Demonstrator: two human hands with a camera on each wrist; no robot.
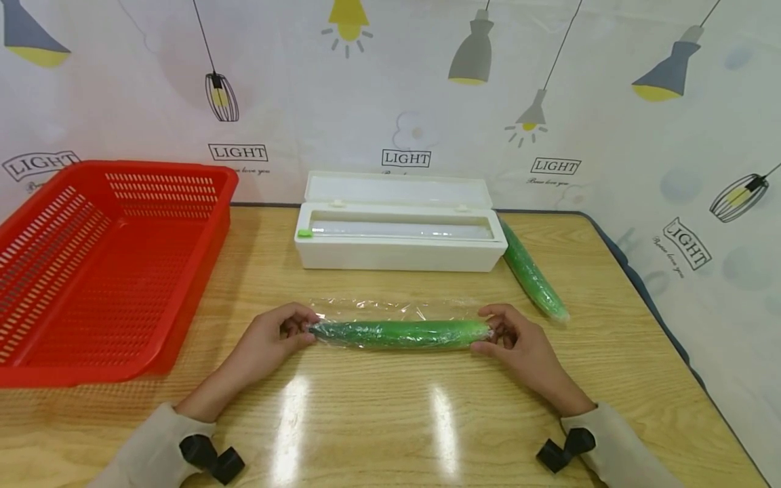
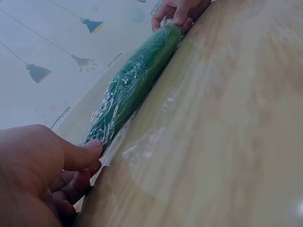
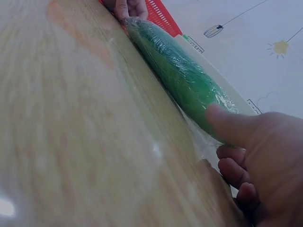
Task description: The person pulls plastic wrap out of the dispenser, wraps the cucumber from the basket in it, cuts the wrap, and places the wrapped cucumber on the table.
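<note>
A long green cucumber [image 1: 396, 334] lies crosswise before me, covered in clear plastic wrap [image 1: 390, 310] that also spreads flat on its far side. My left hand [image 1: 274, 335] pinches the wrap at the cucumber's darker left end, thumb on the near side. At the paler right end, my right hand [image 1: 515, 342] pinches the wrap between thumb and curled fingers. In the left wrist view the film looks crinkled over the cucumber [image 2: 137, 78]. The right wrist view shows the right thumb pressed against the cucumber [image 3: 184, 75] near its end.
Behind the cucumber stands a white cling-film dispenser [image 1: 399, 256] with its lid raised and a green slider at the left. Another wrapped cucumber [image 1: 533, 274] lies beside it on the right. A red plastic basket [image 1: 189, 291] occupies the table's left side. A patterned wall covering borders the back.
</note>
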